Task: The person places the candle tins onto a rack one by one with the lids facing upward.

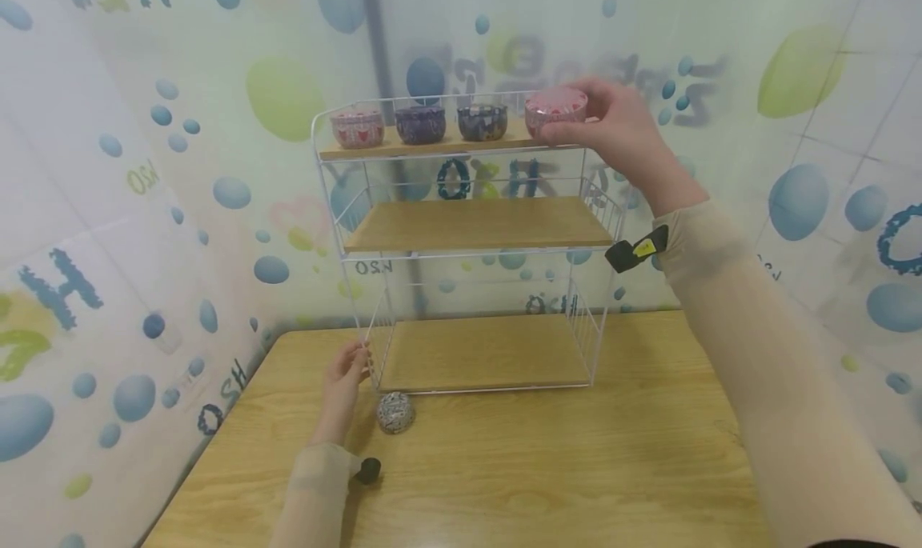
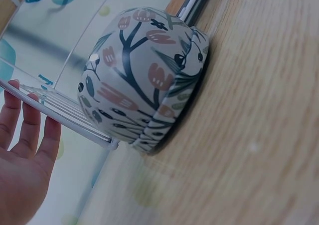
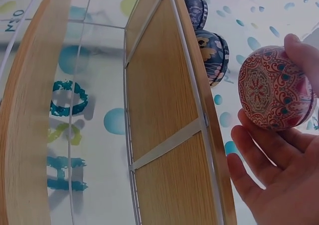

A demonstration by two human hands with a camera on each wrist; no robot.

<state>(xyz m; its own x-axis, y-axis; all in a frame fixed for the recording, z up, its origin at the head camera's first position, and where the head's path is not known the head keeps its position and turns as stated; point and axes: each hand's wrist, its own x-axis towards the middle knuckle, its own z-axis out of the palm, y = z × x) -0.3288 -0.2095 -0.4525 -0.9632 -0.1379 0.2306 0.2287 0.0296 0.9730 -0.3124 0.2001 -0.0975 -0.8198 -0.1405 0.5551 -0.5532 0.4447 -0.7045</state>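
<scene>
My right hand (image 1: 623, 124) holds a round red patterned tin (image 1: 553, 108) between thumb and fingers at the right end of the top shelf. In the right wrist view the patterned underside of this tin (image 3: 259, 88) shows, a little above the shelf's level. My left hand (image 1: 347, 372) grips the lower left side of the white wire rack (image 1: 338, 232), its fingertips at the wire. Beside that hand, a small domed tin with a floral print (image 2: 134, 70) sits on the table by the rack's front left corner.
Along the top shelf (image 1: 439, 147) stand a pink-red tin (image 1: 358, 130), a purple-blue tin (image 1: 421, 125) and a dark floral tin (image 1: 483, 122). Below are a wooden middle shelf (image 1: 479, 222) and a bottom shelf (image 1: 486, 352). The rack stands on a wooden table (image 1: 547, 468) before a patterned curtain (image 1: 288, 172).
</scene>
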